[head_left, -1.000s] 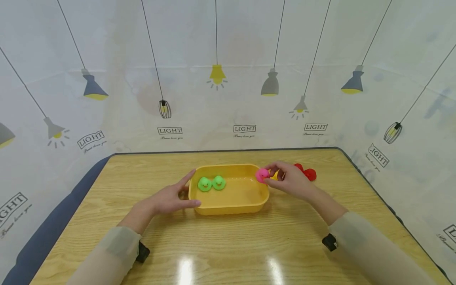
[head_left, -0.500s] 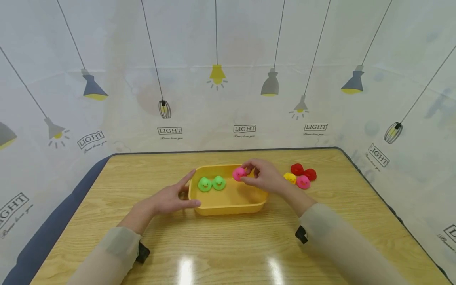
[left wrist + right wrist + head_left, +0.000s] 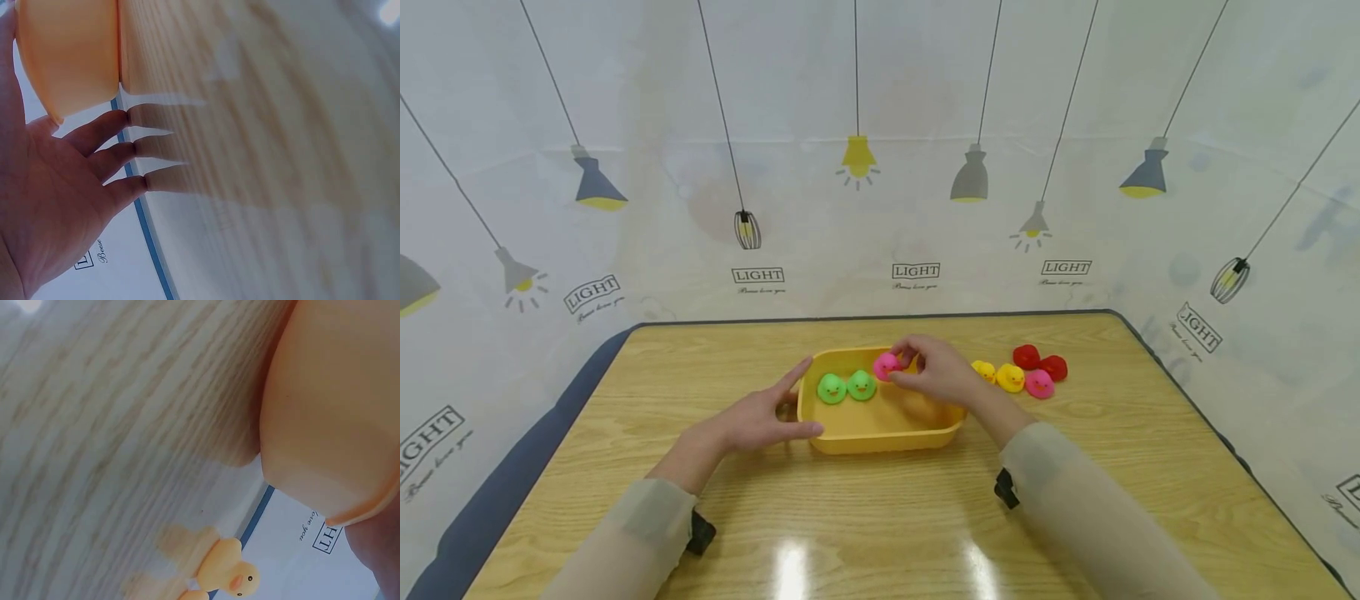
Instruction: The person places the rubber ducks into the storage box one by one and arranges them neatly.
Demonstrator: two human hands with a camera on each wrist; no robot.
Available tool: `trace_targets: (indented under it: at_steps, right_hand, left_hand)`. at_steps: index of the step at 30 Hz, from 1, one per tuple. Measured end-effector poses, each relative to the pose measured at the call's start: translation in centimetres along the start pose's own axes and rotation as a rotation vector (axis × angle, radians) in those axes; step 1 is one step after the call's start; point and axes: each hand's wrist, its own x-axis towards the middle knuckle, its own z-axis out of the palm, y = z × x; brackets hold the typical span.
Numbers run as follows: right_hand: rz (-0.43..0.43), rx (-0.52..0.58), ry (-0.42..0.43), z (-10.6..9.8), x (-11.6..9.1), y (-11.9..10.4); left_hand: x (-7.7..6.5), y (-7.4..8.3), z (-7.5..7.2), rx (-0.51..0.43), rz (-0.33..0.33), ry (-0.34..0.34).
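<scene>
A yellow tray [image 3: 887, 443] stands on the wooden table, with two green rubber ducks [image 3: 831, 388] side by side at its left end. My left hand [image 3: 763, 417] rests on the tray's left end, thumb on the near rim and index finger at the far corner. In the left wrist view, its other fingers [image 3: 107, 161] reach down to the tabletop beside the tray. My right hand [image 3: 936, 371] pinches a pink rubber duck [image 3: 887, 367] between thumb and fingers, over the back part of the tray, just right of the green ducks.
Right of the tray sit two yellow ducks [image 3: 1011, 377], another pink duck [image 3: 1040, 383] and two red pieces [image 3: 1053, 367] behind them. The right wrist view shows a yellow duck [image 3: 225, 565] near the tray wall [image 3: 331, 406]. A printed curtain [image 3: 820, 242] hangs behind the table [image 3: 865, 517].
My right hand has carried the pink duck leftward from the tray's right rim to near the green ducks. The yellow ducks it covered now show. My left hand stays in place.
</scene>
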Motion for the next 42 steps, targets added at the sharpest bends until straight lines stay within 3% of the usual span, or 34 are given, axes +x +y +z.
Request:
trace_targets:
  at_steps: [22, 33, 42]
  right_hand:
    - [0.115, -0.06, -0.03, 0.9, 0.6, 1.1]
    - [0.138, -0.242, -0.099, 1.3, 0.9, 1.0]
    - [0.145, -0.304, -0.112, 1.6, 0.6, 1.1]
  left_hand:
    - [0.0, -0.1, 0.0, 0.015, 0.007, 0.012]
    - [-0.1, 0.0, -0.1, -0.003, 0.032, 0.002]
    - [0.1, -0.1, 0.0, -0.012, 0.021, 0.004]
